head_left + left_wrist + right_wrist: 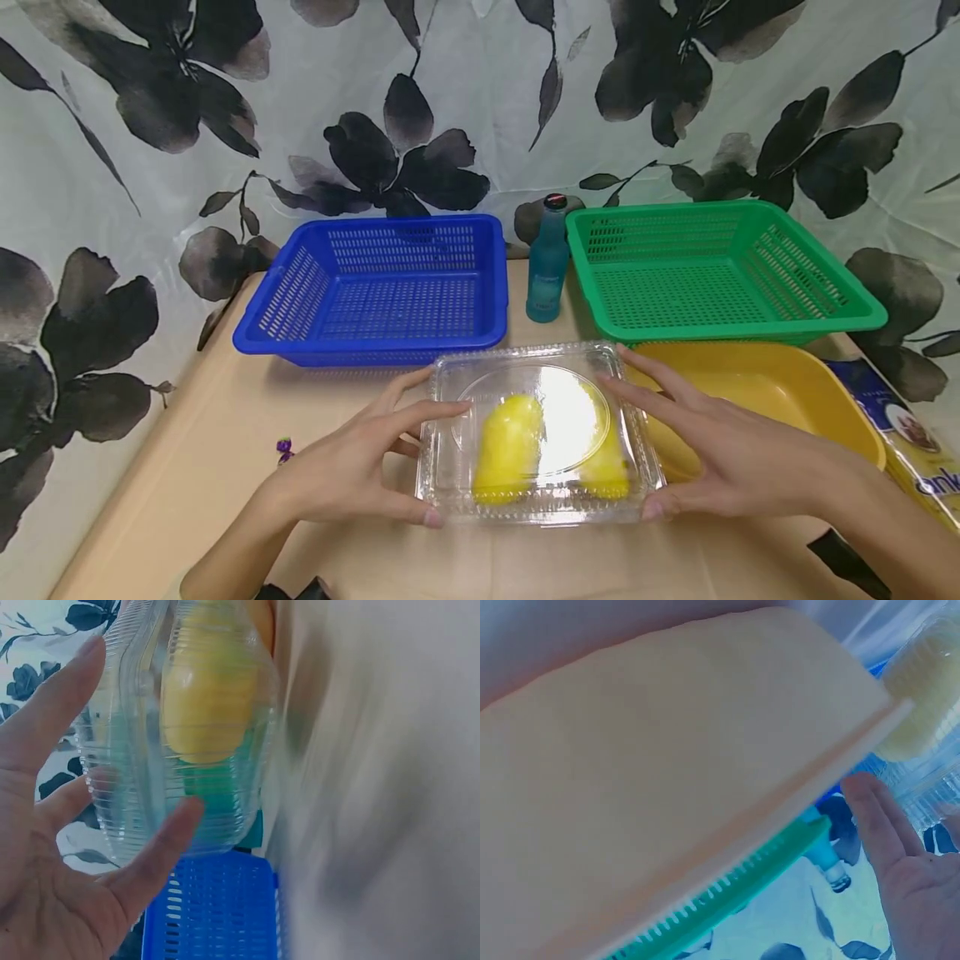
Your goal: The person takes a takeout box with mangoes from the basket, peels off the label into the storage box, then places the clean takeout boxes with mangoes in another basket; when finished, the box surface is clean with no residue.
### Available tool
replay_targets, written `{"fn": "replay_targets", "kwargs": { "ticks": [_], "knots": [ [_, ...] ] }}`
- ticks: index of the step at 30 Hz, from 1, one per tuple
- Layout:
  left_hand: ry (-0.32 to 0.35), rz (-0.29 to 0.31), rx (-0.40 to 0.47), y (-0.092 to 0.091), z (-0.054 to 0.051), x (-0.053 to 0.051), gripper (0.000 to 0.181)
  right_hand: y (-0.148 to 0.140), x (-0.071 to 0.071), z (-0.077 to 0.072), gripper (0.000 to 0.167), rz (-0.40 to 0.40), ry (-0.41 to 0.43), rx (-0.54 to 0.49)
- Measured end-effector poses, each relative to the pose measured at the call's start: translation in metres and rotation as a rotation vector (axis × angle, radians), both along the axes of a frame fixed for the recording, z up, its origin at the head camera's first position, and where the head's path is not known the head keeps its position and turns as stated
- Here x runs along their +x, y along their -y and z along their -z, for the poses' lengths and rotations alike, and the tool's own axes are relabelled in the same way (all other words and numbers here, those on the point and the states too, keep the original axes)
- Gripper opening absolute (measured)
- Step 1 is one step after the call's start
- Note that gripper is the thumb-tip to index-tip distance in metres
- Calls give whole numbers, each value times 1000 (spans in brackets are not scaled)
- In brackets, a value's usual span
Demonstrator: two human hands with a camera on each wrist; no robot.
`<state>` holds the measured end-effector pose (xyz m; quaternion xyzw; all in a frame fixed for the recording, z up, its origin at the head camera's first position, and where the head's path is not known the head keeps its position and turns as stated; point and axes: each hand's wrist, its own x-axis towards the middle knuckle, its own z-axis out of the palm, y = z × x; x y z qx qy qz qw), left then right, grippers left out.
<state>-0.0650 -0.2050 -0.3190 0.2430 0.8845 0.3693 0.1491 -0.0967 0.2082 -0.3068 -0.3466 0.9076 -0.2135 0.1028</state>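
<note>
A clear plastic clamshell container (pixel 450 433) with a lid is between my two hands, and two smooth yellow rounded items (pixel 507 450) show inside it. My left hand (pixel 360 467) grips its left side, thumb at the near corner and fingers along the side and lid. On the right side my right hand (pixel 720 450) holds it, fingertips over the lid and thumb at the near right corner. The left wrist view shows the container (pixel 131 735) upright between the thumb and fingers. In the right wrist view only part of the container (pixel 930 787) shows beside the fingers.
Behind stand a blue basket (pixel 375 346), a blue bottle (pixel 547 271) and a green basket (pixel 720 321). A yellow tray (pixel 780 392) lies right, beside a blue-and-yellow packet (pixel 915 442). A small purple wrapped item (pixel 284 450) lies left on the table (pixel 187 433).
</note>
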Motion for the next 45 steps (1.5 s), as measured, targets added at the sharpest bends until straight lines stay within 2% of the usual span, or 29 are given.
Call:
{"fn": "replay_targets", "kwargs": {
  "ticks": [2, 4, 7, 10, 15, 20, 24, 27, 32, 37, 40, 45],
  "knots": [
    [-8, -2, 33, 0, 0, 1, 93, 0, 2, -3, 105, 10, 17, -13],
    [-49, 6, 67, 0, 1, 2, 95, 0, 2, -6, 105, 10, 10, -30],
    [-117, 10, 100, -4, 2, 2, 100, -2, 2, -9, 106, 11, -15, -63],
    [-147, 1, 130, -8, 1, 2, 107, -4, 1, -12, 108, 3, -52, -82],
    [-163, -37, 100, -15, -4, 2, 114, -7, 0, -17, 111, -12, -80, -101],
    [-195, -37, 70, -19, -11, -3, 113, -11, -1, -24, 112, 8, -70, -127],
    [-230, -23, 83, -23, -19, -10, 112, -15, -4, -28, 114, -16, -146, -138],
    [-256, -8, 109, -28, -24, -16, 117, -21, -8, -32, 117, -5, -213, -129],
    [-306, 10, 138, -41, -25, -29, 127, -31, -17, -43, 121, 12, -277, -109],
    [-364, 27, 153, -54, -26, -46, 129, -40, -25, -49, 124, -13, -312, -147],
    [-388, 52, 183, -60, -30, -56, 130, -46, -30, -51, 123, -26, -305, -190],
    [-397, 67, 235, -75, -39, -74, 131, -58, -42, -61, 126, 27, -290, -205]
  ]
}}
